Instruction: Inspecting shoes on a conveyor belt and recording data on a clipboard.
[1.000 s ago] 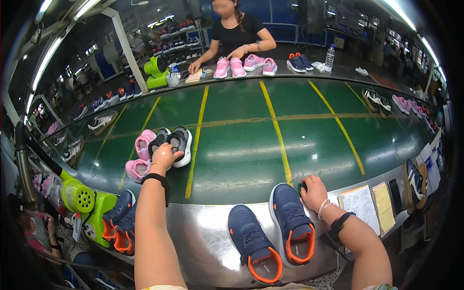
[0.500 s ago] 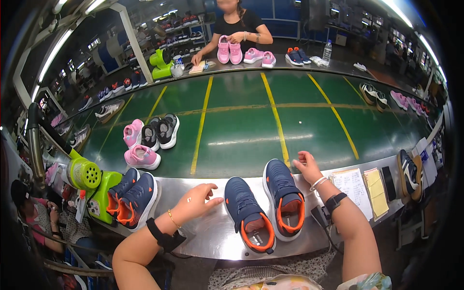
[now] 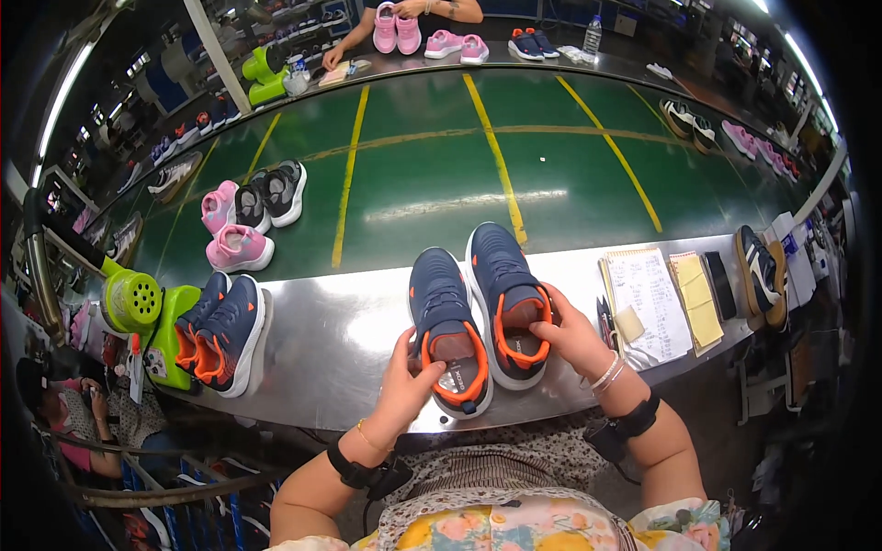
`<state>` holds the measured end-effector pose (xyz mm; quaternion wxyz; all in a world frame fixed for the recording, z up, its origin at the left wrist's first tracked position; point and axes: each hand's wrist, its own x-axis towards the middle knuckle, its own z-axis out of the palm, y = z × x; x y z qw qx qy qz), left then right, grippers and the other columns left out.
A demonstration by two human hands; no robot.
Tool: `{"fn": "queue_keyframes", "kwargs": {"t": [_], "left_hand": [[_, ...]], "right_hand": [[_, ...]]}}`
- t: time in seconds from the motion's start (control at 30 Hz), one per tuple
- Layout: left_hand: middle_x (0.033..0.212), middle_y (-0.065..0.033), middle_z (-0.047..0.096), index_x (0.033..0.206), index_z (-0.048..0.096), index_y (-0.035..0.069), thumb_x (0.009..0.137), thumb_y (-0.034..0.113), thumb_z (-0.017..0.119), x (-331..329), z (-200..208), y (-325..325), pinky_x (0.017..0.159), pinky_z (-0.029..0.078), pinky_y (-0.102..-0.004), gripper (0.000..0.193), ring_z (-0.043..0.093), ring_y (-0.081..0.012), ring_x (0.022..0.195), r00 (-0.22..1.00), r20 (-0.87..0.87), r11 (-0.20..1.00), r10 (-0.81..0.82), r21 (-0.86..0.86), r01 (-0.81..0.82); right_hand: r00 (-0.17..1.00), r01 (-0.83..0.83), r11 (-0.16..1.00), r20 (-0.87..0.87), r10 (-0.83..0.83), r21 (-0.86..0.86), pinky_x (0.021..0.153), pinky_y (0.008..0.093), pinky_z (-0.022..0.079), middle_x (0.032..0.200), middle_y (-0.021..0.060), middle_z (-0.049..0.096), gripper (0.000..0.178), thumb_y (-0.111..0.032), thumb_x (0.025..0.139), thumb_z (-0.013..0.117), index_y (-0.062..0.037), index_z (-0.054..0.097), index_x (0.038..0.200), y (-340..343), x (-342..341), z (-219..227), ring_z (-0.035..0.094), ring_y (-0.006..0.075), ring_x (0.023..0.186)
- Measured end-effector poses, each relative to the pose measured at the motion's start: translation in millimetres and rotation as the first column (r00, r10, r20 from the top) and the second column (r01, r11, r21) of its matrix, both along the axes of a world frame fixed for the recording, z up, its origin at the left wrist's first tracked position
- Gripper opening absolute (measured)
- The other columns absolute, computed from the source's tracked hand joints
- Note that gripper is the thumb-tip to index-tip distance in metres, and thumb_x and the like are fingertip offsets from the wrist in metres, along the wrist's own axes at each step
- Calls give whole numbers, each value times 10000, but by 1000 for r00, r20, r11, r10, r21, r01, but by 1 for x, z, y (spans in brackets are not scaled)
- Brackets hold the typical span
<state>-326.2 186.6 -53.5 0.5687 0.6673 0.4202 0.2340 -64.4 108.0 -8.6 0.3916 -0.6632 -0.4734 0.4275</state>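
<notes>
A pair of navy sneakers with orange lining stands on the metal ledge [image 3: 312, 340] in front of me, toes pointing away. My left hand [image 3: 404, 384] is closed on the collar of the left sneaker [image 3: 439, 292], thumb at the opening and fingers along its outer side. On the right sneaker [image 3: 501, 262], my right hand [image 3: 571, 338] grips the collar the same way, with its thumb over the inner edge. Both shoes rest nearly side by side, and their insoles show. The fingertips on the outer sides are partly hidden.
Left of me, another navy sneaker pair [image 3: 230, 335] leans by a green machine [image 3: 147, 308]. Pink shoes [image 3: 241, 248] and black shoes [image 3: 285, 195] sit on the green belt [image 3: 413, 174]. Rightward lie a written sheet [image 3: 650, 308], a yellow pad [image 3: 695, 298] and more shoes [image 3: 758, 271]. A co-worker's hand [image 3: 333, 59] is opposite.
Both hands have come from beside the sneakers, open, to hold their collars. The view has tilted downward, so the whole scene sits higher in the picture.
</notes>
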Motion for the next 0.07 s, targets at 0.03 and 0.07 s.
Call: {"fn": "queue_keyframes", "kwargs": {"t": [0.03, 0.07], "left_hand": [[1302, -160, 403, 1394, 201, 38, 845, 266, 646, -1, 1, 1, 911, 439, -347, 743, 532, -246, 1054, 959, 275, 980, 64, -199, -9], [1333, -120, 386, 1401, 210, 71, 857, 206, 630, -3, 3, 3, 974, 409, -363, 700, 512, -264, 1107, 844, 507, 921, 176, -387, 40]], "right_hand": [[954, 102, 993, -288, -80, 61, 937, 307, 417, 1274, 164, 494, 709, -195, 852, 636, -130, 227, 1428, -4, 4, -13, 496, 217, 1167], [821, 217, 972, -555, -132, 90, 979, 307, 383, 1284, 156, 490, 711, -192, 852, 627, -182, 221, 1436, -10, 8, -25, 496, 219, 1170]]}}
